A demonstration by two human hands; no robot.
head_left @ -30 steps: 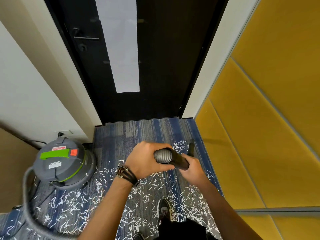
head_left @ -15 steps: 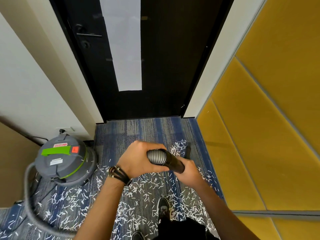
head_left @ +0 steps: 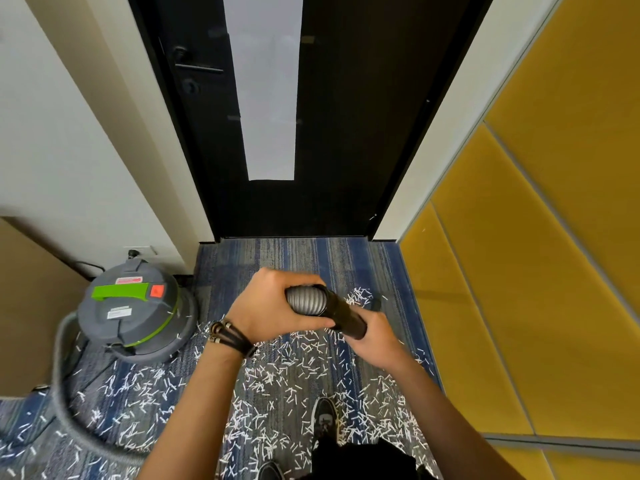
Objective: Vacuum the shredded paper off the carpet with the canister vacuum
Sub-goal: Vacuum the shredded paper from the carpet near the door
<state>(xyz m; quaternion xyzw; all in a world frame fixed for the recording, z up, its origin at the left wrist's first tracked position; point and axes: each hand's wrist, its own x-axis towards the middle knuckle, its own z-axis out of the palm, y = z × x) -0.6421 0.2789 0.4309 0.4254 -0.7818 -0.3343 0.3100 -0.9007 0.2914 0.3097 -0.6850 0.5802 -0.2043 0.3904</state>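
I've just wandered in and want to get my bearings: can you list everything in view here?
canister vacuum: one, grey with a green handle, on the carpet at left by the wall
hose: one, grey and ribbed, loops along the floor at left and up to the hands
wand: one, black, joined to the hose, slanting down
shredded paper: many strips, white, scattered over the carpet
carpet: one, blue and grey stripes, underfoot
door: one, black with a pale strip, straight ahead
wall panels: several, yellow, at right
shoe: one plainly seen, dark, bottom middle
wristbands: several, dark, left wrist
left hand: grips the hose end
right hand: grips the wand
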